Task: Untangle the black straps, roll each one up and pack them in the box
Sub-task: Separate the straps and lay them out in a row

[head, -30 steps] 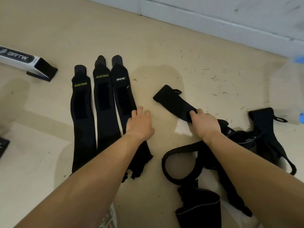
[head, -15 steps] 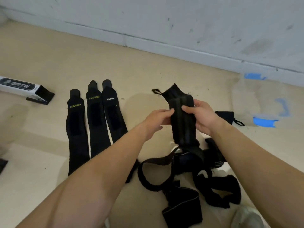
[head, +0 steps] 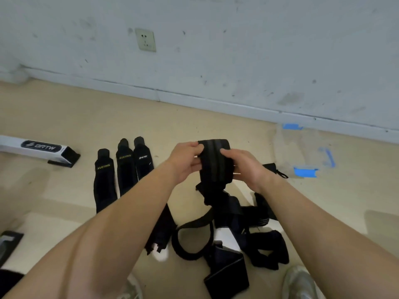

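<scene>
Now: untangling step, raised strap [head: 216, 162] held over the tangle [head: 228, 214].
Observed: left hand [head: 185, 160] and right hand [head: 244, 167] each pinch a side edge of the raised strap, both grips narrow; its tail hangs into the tangle on the floor [head: 64, 108]. Three flat straps [head: 126, 173] lie side by side to the left, none rolled; box [head: 32, 147] lies beyond them, far left. Next, by my reading: draw the tail free of the loops before rolling.
</scene>
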Tool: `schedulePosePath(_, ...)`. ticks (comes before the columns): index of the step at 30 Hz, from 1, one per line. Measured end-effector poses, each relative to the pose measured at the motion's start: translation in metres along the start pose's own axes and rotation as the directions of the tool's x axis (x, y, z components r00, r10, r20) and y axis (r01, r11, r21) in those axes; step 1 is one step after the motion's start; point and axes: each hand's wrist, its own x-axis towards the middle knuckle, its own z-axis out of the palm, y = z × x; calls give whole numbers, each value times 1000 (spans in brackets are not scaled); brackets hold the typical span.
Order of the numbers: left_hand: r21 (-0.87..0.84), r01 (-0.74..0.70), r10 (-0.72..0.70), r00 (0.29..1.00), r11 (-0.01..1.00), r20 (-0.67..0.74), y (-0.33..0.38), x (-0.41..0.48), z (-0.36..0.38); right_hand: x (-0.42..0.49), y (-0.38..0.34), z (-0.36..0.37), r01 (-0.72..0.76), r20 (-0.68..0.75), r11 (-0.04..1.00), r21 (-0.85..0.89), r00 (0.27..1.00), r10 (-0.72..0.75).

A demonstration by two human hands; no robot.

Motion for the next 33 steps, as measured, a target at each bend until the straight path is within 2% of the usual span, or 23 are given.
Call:
schedulePosePath(3,-237,-9,-5,998,971,-58,13,-11,-1,-19,0,-6,35,79,984,-172,997,-22)
schedulePosePath(5,-318,-13,-12,997,948,-75,17,-16,-5,-28,-2,-8,81,36,989,-120,996,-77)
schedulePosePath(6,-302,3,-22,998,953,-60,17,-22,-6,-32,-5,-8,103,-10,993,-56,995,-104)
schedulePosePath(8,-151,55,-53,998,987,17,14,-33,-7,-37,-12,-7,138,-72,990,-8,988,-138)
schedulePosePath(10,17,80,-82,990,997,117,11,-46,-5,-45,-20,-2,126,-50,990,-67,990,-130)
schedulePosePath(12,112,47,-66,983,993,171,11,-56,0,-59,-29,5,51,10,983,-178,999,-50)
schedulePosePath(14,268,-47,4,988,962,157,16,-63,2,-73,-44,12,-53,27,915,-400,997,69)
schedulePosePath(15,376,-91,38,989,922,146,20,-67,1,-78,-52,13,-77,-2,848,-524,996,89)
schedulePosePath(17,570,-155,59,981,807,183,29,-75,-1,-82,-66,9,-72,-127,745,-664,992,-18)
schedulePosePath(19,677,-216,23,959,704,283,41,-87,-2,-80,-75,1,31,-206,737,-675,952,-228)
schedulePosePath(21,749,-275,-69,917,602,392,53,-100,3,-82,-78,-1,206,-116,768,-606,933,-342)
schedulePosePath(23,818,-350,-168,869,457,465,64,-110,10,-85,-72,5,302,111,792,-530,951,-289)
schedulePosePath(25,873,-397,-209,863,283,461,74,-116,15,-88,-58,10,255,279,831,-494,952,-127)
schedulePosePath(28,933,-358,-143,921,51,361,82,-115,12,-91,-35,7,55,357,894,-444,926,120)
schedulePosePath(30,952,-301,-79,952,-46,297,80,-111,6,-94,-20,4,2,384,914,-405,908,168)
schedulePosePath(33,958,-262,2,964,-117,264,69,-106,-4,-98,-8,7,-20,426,941,-337,888,172)
